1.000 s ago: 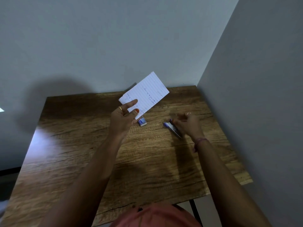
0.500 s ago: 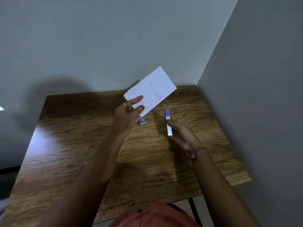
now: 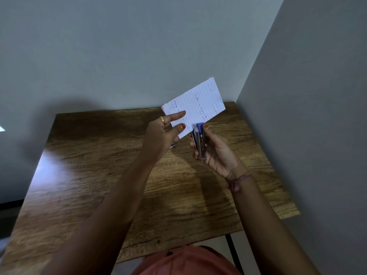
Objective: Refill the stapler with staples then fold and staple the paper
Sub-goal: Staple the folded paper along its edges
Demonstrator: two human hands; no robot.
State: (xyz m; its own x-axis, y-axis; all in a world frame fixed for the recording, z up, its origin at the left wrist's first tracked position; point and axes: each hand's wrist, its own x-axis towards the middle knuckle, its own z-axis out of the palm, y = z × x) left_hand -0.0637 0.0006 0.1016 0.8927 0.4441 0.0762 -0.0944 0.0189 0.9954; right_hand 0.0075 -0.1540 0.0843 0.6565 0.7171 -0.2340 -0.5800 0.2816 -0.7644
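My left hand [image 3: 160,135] pinches the lower left corner of a folded, lined white paper [image 3: 200,105] and holds it up above the far part of the wooden table [image 3: 99,175]. In my right hand [image 3: 217,153] I grip a small metal stapler [image 3: 199,140] with a blue tip, upright. Its blue jaws sit at the paper's lower edge, just right of my left thumb. The small staple box [image 3: 173,145] lies on the table, almost wholly hidden behind my left hand.
Grey walls stand close behind the table and along its right side. The table's near edge and a black leg [image 3: 235,253] show at the bottom. A pink cloth [image 3: 188,262] on my body fills the bottom centre.
My right hand picked the stapler off the table, raised it and brought its jaws to the paper's lower edge. My left hand lifted the paper higher and to the right.
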